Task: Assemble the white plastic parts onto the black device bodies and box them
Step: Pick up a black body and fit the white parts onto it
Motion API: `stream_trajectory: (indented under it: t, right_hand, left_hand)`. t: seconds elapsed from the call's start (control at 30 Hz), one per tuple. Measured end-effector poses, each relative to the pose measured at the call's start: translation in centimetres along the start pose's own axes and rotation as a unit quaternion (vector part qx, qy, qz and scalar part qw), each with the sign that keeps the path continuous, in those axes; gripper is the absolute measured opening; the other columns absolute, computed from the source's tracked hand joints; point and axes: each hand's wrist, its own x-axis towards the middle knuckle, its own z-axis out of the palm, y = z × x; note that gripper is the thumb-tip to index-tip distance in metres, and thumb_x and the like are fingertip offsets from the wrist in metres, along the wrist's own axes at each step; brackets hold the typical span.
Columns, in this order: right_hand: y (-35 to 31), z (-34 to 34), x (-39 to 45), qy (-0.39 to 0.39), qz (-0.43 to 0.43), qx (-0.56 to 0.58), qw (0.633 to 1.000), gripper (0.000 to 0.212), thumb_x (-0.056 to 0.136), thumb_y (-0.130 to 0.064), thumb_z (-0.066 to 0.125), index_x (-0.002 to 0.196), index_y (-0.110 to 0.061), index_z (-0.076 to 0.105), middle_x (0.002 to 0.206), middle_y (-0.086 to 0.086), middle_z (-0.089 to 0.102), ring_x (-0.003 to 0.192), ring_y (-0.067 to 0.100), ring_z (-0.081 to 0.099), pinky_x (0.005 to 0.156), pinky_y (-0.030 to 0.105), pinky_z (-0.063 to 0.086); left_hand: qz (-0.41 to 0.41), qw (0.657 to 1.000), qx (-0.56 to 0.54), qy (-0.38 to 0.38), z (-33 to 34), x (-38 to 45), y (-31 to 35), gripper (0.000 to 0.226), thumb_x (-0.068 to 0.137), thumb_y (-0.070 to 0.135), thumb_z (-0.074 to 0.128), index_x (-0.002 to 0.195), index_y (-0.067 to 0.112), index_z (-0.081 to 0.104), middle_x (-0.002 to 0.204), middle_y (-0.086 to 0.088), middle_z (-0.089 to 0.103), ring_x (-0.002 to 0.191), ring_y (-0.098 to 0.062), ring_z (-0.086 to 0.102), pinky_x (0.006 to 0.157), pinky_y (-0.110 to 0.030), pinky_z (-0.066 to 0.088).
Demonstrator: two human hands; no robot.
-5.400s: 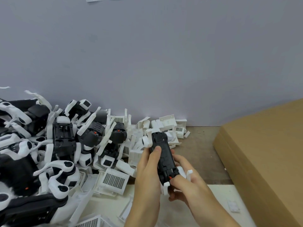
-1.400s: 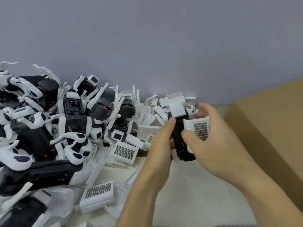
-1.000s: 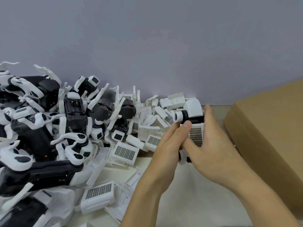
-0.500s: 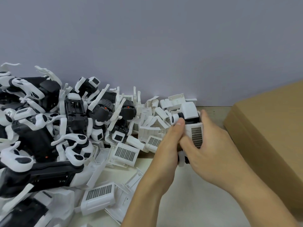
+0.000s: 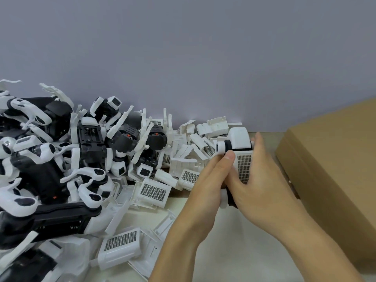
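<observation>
Two bare hands meet over a work table (image 5: 213, 247), clasping one black device body (image 5: 232, 197) held above the tabletop between a heap of parts and a cardboard box (image 5: 333, 171). At the left, the left hand (image 5: 209, 184) wraps the device's near side, its thumb tip pressed against the body just below a round white knob (image 5: 220, 147). Opposite it, the right hand (image 5: 262, 180) lies over a white grille panel (image 5: 244, 167) seated on the device's top face, fingers extended along the panel's far edge and thumb curled against its near side, clamping the piece to the body. A white cap (image 5: 239, 137) sits at the device's far end. To the left, a heap of black-and-white units (image 5: 61, 159) and loose white grille covers (image 5: 153, 192) spreads against the grey wall (image 5: 183, 58); one more grille cover (image 5: 120, 246) lies nearest the camera. Whether the panel is fully seated cannot be told.
</observation>
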Motion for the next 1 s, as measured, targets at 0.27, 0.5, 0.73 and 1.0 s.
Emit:
stream_trajectory:
  t: [0.27,0.5,0.73,1.0]
  right_hand:
    - [0.7,-1.6,0.1,-0.067,0.008,0.200,0.978,0.043,0.096,-0.029,0.058,0.120,-0.065,0.055,0.114,-0.031,0.068,0.109,-0.006,0.064,0.084,0.016,0.054]
    - [0.8,-1.8,0.5,-0.105,0.073,0.256,0.958,0.042,0.090,-0.056,0.047,0.093,-0.031,0.081,0.092,-0.005,0.079,0.087,0.012,0.076,0.070,0.025,0.058]
    - [0.3,-0.2,0.4,-0.049,0.091,0.318,0.943,0.048,0.082,-0.060,0.053,0.091,-0.021,0.081,0.089,0.003,0.079,0.086,0.018,0.076,0.073,0.037,0.057]
    - [-0.1,0.7,0.1,0.043,0.100,0.369,0.923,0.039,0.089,-0.040,0.061,0.073,-0.010,0.080,0.075,0.008,0.077,0.069,0.015,0.075,0.053,0.018,0.053]
  left_hand:
    - [0.006,0.997,-0.042,0.060,-0.1,0.1,0.5,0.030,0.097,0.044,0.055,0.105,0.025,0.077,0.100,-0.002,0.078,0.087,-0.014,0.075,0.065,-0.027,0.059]
    - [0.075,0.992,0.025,0.101,0.2,-0.1,0.7,0.052,0.089,0.057,0.051,0.106,0.014,0.075,0.097,-0.008,0.077,0.090,-0.021,0.073,0.077,-0.033,0.059]
    - [0.124,0.987,0.025,0.102,0.4,-0.2,0.9,0.045,0.088,0.047,0.055,0.104,0.010,0.075,0.084,-0.001,0.075,0.079,-0.009,0.071,0.065,-0.017,0.053]
    - [0.136,0.980,0.080,0.118,0.6,-0.4,1.2,0.047,0.096,0.042,0.050,0.088,0.000,0.071,0.068,0.004,0.066,0.063,-0.005,0.060,0.058,-0.018,0.048]
